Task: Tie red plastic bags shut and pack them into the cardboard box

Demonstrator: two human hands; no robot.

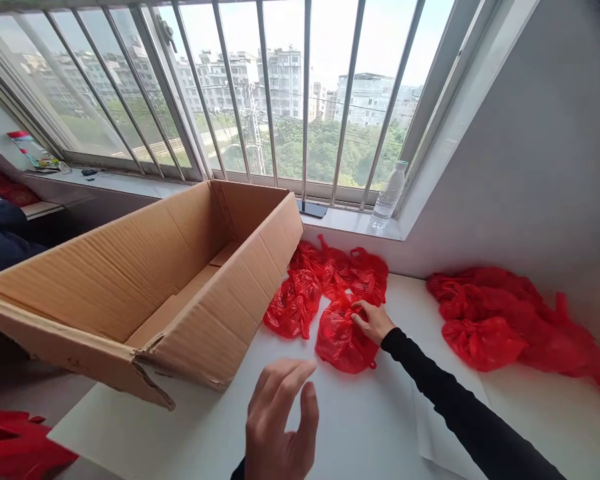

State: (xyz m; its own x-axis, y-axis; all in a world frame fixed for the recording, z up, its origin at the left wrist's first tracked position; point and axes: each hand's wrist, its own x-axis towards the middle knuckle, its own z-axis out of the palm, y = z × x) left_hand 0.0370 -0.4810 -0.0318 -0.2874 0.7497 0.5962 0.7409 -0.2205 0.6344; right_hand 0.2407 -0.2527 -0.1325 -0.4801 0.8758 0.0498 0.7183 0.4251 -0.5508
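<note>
My right hand (375, 322) is at the top of a filled red plastic bag (344, 343), with thumb and fingers closed on its gathered film. What the bag holds cannot be made out through the red plastic. Nearer the camera, my left hand (283, 417) is raised above the white table (360, 427), its fingers curved and apart from the thumb, with nothing in it. Several more knotted red bags (295, 300) lie together just behind, against the wall below the window sill.
A large open cardboard box (220, 313) stands on the left, its side flap jutting out. More red bags (495, 320) are heaped at the right. On the sill are a phone (313, 209) and a water bottle (389, 197). Red plastic (20, 443) shows low at the left.
</note>
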